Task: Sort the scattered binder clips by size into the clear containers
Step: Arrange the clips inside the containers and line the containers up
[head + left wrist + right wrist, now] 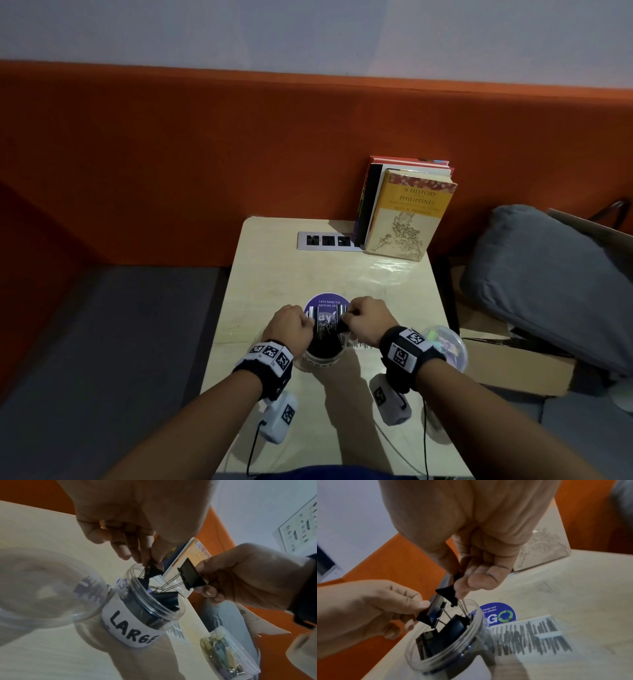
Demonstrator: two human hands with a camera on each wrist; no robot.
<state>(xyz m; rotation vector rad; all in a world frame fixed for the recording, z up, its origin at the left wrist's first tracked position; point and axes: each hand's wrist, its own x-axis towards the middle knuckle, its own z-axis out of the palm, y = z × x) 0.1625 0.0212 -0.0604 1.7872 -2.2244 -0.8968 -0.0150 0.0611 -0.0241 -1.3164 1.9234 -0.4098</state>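
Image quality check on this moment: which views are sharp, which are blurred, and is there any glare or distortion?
Head view: dim, wide-angle bending at the edges, glare patch on the table. Left wrist: LARGE jar fairly sharp; the nearest clear container is an out-of-focus blur. Right wrist: soft, the barcode sticker smeared.

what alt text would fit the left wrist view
Two hands each hold a black binder clip over an open clear jar labelled LARGE, already holding black clips: the left hand pinches one clip above the mouth, the right hand holds another beside it. A second clear container of pastel clips stands nearby on the pale table.
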